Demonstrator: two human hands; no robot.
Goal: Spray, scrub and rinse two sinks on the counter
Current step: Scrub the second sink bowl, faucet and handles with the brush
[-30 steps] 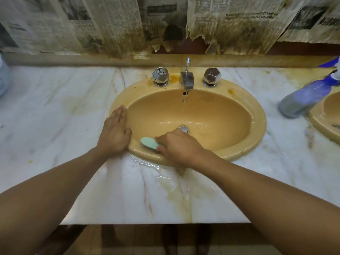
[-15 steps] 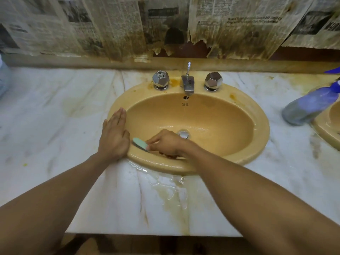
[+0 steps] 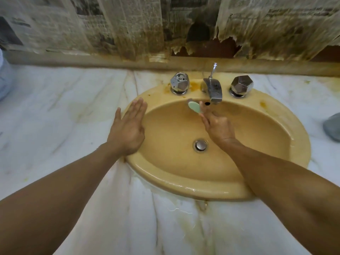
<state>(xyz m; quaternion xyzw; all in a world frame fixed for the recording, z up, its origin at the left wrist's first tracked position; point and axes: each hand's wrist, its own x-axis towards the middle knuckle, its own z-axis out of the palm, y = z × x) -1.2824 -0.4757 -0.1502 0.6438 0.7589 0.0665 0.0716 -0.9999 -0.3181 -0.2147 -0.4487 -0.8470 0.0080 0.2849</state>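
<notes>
Well, seen from the head camera, the left hand (image 3: 128,129) lies flat, fingers straight, on the left rim of the yellow sink (image 3: 184,184) set in the marble worktop (image 3: 55,111). The right hand (image 3: 219,127) grips a green scrubber (image 3: 194,107) against the basin's back wall (just under the tap (image 3: 214,91)).

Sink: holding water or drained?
Drained. The sink shows bare walls and its drain; no pooled water, only wet sheen on the rim.
</notes>
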